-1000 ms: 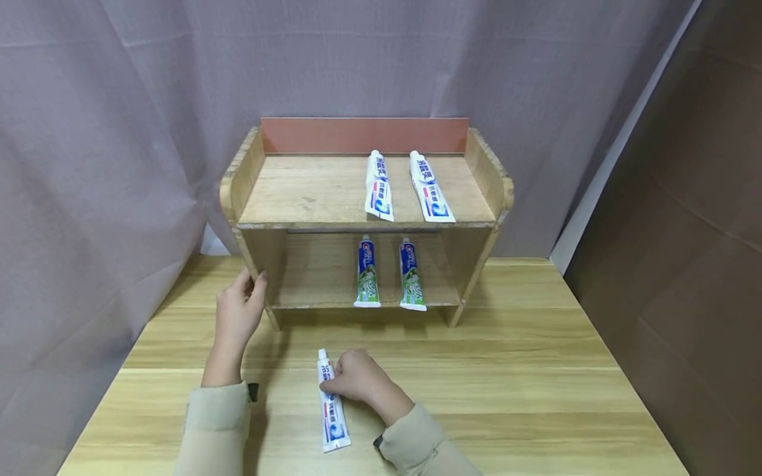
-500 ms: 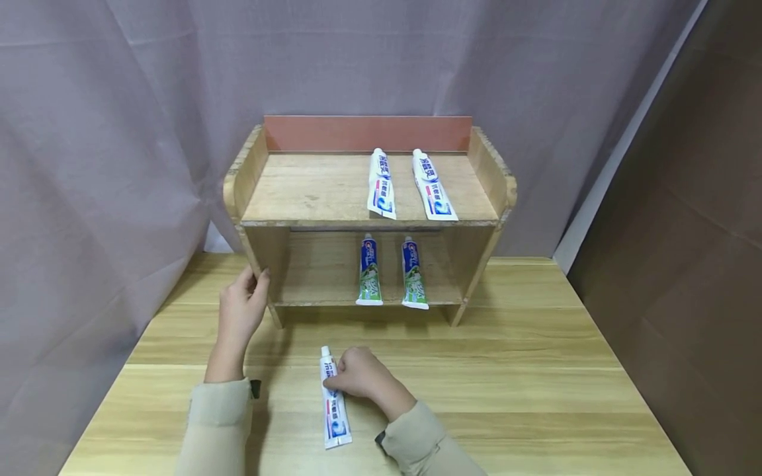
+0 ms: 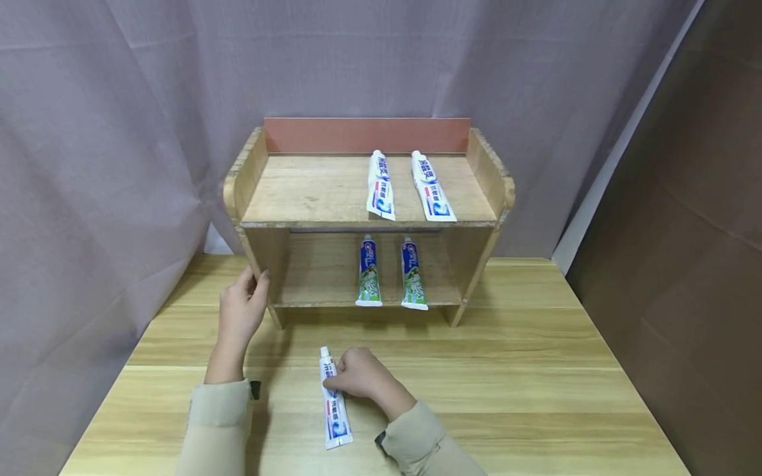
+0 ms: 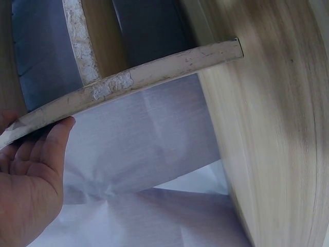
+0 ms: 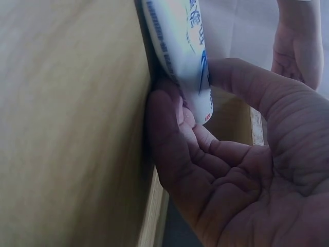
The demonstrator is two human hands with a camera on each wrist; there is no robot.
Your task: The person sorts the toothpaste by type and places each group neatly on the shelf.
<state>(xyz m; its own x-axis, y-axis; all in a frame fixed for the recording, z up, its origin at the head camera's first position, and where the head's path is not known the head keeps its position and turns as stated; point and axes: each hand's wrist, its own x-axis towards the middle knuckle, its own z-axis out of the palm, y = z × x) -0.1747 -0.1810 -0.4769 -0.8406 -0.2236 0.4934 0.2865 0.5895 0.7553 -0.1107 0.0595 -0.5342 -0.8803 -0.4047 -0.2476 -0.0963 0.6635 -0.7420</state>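
Observation:
In the head view, a white toothpaste tube (image 3: 338, 420) with blue print lies on the table, cap end towards the shelf. My right hand (image 3: 364, 380) pinches it near the upper half, thumb across its front; the right wrist view shows the fingers curled at the tube's edge. At the left, my left hand (image 3: 241, 307) grips the side panel of a small wooden shelf (image 3: 309, 192). Seen from the left wrist, the thumb and fingers sit on opposite faces of that panel (image 4: 169, 67).
Two white toothpaste tubes (image 3: 381, 185) lie on the top board, right of its middle. Below them, two blue-and-green tubes (image 3: 368, 274) lie on the lower board. A grey curtain (image 3: 357, 59) hangs behind, and a brown panel (image 3: 673, 231) stands at the right of the wooden table (image 3: 506, 390).

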